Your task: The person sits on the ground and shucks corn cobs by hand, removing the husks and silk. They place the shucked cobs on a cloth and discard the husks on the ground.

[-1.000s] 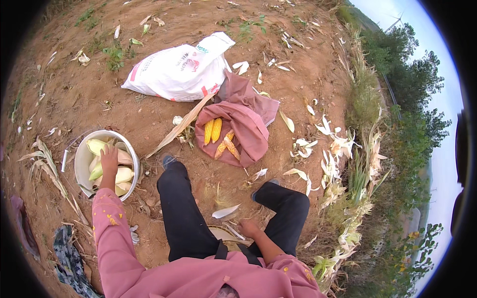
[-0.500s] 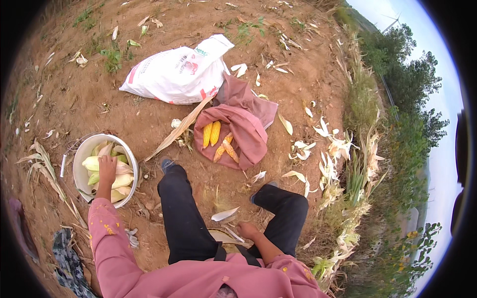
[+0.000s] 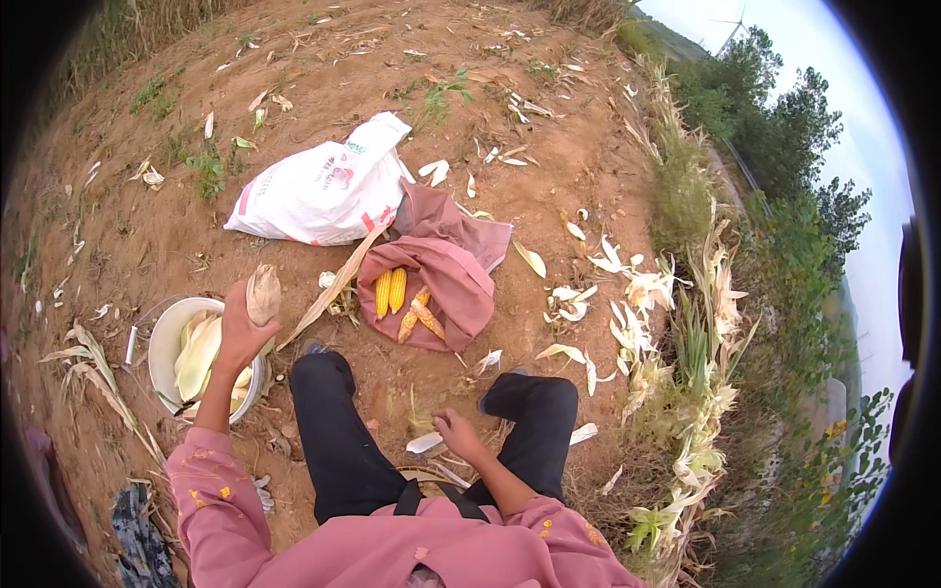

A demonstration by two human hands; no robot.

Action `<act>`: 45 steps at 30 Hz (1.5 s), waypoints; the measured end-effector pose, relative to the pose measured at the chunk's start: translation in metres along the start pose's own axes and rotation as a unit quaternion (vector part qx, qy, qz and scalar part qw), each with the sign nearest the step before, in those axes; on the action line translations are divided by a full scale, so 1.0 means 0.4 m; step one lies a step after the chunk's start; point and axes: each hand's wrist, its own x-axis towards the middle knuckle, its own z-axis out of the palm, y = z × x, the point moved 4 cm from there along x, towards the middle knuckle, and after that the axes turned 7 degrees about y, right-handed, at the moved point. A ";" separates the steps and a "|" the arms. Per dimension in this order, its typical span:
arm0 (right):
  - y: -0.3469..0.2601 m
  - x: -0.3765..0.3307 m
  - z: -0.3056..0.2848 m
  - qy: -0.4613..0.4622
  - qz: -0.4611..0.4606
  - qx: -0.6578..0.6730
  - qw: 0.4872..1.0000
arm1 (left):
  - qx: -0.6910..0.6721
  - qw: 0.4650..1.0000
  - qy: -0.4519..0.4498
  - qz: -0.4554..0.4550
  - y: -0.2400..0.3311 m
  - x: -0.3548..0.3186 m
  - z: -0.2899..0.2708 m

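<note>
At nine o'clock, by the rim of the bucket (image 3: 162,339), the left hand (image 3: 242,330) has its fingers wrapped round a husk-covered ear of corn (image 3: 263,293) — picking one out seems the step in hand. The right hand (image 3: 458,434), near six o'clock, is curled, contents unclear — the next move likely calls for a steady grip.

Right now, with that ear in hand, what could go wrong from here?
The left hand alone holds the husk-covered corn ear, so it could slip and drop.
The left forearm crosses the white bucket in this view, so a knock might tip it.
Two yellow cobs lie uncovered in the reddish sack, and a nudge might roll them out.
</note>
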 end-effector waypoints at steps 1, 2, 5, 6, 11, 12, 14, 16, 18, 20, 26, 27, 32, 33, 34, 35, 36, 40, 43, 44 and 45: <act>-0.030 -0.002 -0.011 0.029 -0.007 0.044 0.999 | -0.089 0.994 -0.040 -0.053 0.068 0.005 0.036; -0.071 -0.002 -0.020 0.067 -0.021 0.096 0.993 | -0.172 0.976 -0.080 -0.104 0.141 0.003 0.066; -0.209 -0.007 -0.067 0.164 -0.077 0.225 0.957 | -0.262 0.946 -0.166 -0.090 0.289 -0.067 0.189; -0.250 -0.015 -0.086 0.186 -0.100 0.250 0.945 | -0.254 0.942 -0.200 -0.092 0.306 -0.113 0.239; -0.245 -0.039 -0.110 0.187 -0.103 0.247 0.945 | -0.410 0.831 -0.351 -0.139 0.330 -0.423 0.468; -0.214 -0.039 -0.111 0.187 -0.084 0.238 0.949 | -0.412 0.819 -0.366 -0.159 0.345 -0.463 0.478; -0.197 -0.054 -0.119 0.179 -0.047 0.217 0.959 | -0.404 0.807 -0.390 -0.181 0.350 -0.508 0.486; -0.186 -0.056 -0.125 0.191 -0.011 0.247 0.950 | -0.382 0.807 -0.414 -0.177 0.337 -0.519 0.488; -0.180 -0.047 -0.128 0.191 -0.023 0.279 0.941 | -0.346 0.822 -0.420 -0.166 0.336 -0.512 0.471; -0.182 -0.037 -0.126 0.196 -0.040 0.220 0.955 | -0.347 0.830 -0.407 -0.156 0.321 -0.511 0.470; -0.182 -0.041 -0.120 0.247 -0.036 0.120 0.961 | -0.345 0.852 -0.362 -0.153 0.304 -0.516 0.485; -0.184 -0.042 -0.123 0.255 -0.049 0.105 0.960 | -0.331 0.855 -0.371 -0.150 0.316 -0.509 0.470; -0.227 -0.039 -0.142 0.247 -0.070 -0.011 0.967 | -0.150 0.914 -0.374 -0.048 0.301 -0.493 0.458; -0.226 -0.033 -0.142 0.240 -0.065 -0.035 0.968 | -0.148 0.917 -0.369 -0.042 0.303 -0.491 0.456; -0.231 -0.030 -0.144 0.247 -0.060 -0.034 0.967 | -0.145 0.920 -0.363 -0.036 0.303 -0.489 0.455; -0.238 -0.029 -0.145 0.253 -0.055 -0.034 0.965 | -0.152 0.921 -0.357 -0.035 0.302 -0.488 0.455; -0.243 -0.028 -0.145 0.260 -0.050 -0.034 0.964 | -0.159 0.922 -0.351 -0.035 0.301 -0.488 0.455; -0.252 -0.017 -0.139 0.289 -0.024 -0.022 0.957 | -0.184 0.931 -0.313 -0.033 0.295 -0.481 0.457; -0.251 -0.006 -0.134 0.285 0.035 0.041 0.957 | -0.151 0.950 -0.273 -0.024 0.293 -0.474 0.452; -0.255 -0.003 -0.133 0.275 0.060 0.070 0.957 | -0.151 0.948 -0.277 -0.042 0.286 -0.473 0.455; -0.254 -0.002 -0.128 0.265 0.085 0.099 0.955 | -0.151 0.946 -0.281 -0.060 0.276 -0.472 0.460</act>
